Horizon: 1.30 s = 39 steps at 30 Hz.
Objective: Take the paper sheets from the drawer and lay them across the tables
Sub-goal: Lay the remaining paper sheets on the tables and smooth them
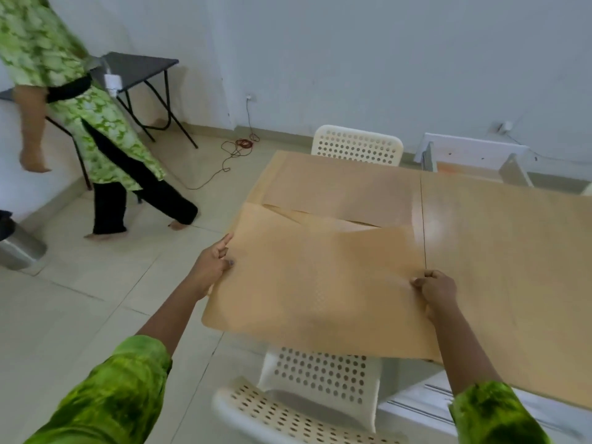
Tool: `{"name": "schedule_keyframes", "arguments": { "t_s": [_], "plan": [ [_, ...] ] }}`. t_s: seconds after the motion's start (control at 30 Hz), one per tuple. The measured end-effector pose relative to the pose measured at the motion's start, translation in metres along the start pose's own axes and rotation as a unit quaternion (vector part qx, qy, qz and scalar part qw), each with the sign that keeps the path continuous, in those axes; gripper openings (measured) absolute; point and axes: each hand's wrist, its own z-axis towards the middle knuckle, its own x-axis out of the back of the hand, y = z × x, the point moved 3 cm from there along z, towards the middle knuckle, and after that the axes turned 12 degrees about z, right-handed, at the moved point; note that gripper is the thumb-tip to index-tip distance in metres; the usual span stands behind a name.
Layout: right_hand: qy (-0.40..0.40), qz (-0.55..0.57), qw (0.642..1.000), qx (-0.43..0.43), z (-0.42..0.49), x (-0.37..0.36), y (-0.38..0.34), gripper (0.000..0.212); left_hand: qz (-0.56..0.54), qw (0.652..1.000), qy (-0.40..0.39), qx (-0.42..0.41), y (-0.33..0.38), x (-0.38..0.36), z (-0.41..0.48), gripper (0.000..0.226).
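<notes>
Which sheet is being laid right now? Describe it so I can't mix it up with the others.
Start at the table with white perforated chairs at its near and far sides. On its left half lies the sheet gripped by both hands, left and right. Unlike the flat sheets beyond, its near edge overhangs the table.

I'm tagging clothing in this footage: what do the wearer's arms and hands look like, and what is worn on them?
Both forearms are bare below mottled bright-green sleeves, the left sleeve and the right sleeve. The left hand and right hand wear no gloves; no rings, watch or bracelets are visible.
</notes>
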Motion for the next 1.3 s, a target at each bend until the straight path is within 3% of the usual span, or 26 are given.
{"name": "schedule_keyframes", "arguments": {
  "t_s": [0.17, 0.33, 0.53, 0.83, 1.3],
  "plan": [
    [0.087, -0.062, 0.994, 0.020, -0.005, -0.007, 0.003, 0.023, 0.088, 0.996, 0.020, -0.008, -0.002, 0.002, 0.030, 0.063],
    [0.108, -0.100, 0.989, 0.006, -0.002, -0.013, 0.001, 0.019, 0.165, 0.985, 0.051, 0.017, -0.001, -0.009, 0.064, 0.057],
    [0.101, -0.132, 0.986, -0.022, 0.011, -0.020, 0.008, 0.040, 0.323, 0.945, 0.019, 0.043, -0.006, -0.026, 0.088, 0.047],
    [0.148, -0.153, 0.977, -0.016, 0.020, -0.027, 0.007, 0.045, 0.455, 0.890, 0.002, 0.035, -0.016, -0.043, 0.118, 0.048],
    [0.156, -0.218, 0.963, -0.018, 0.022, -0.038, 0.012, 0.041, 0.468, 0.884, 0.002, 0.014, -0.026, -0.036, 0.130, 0.055]
  ]
}}
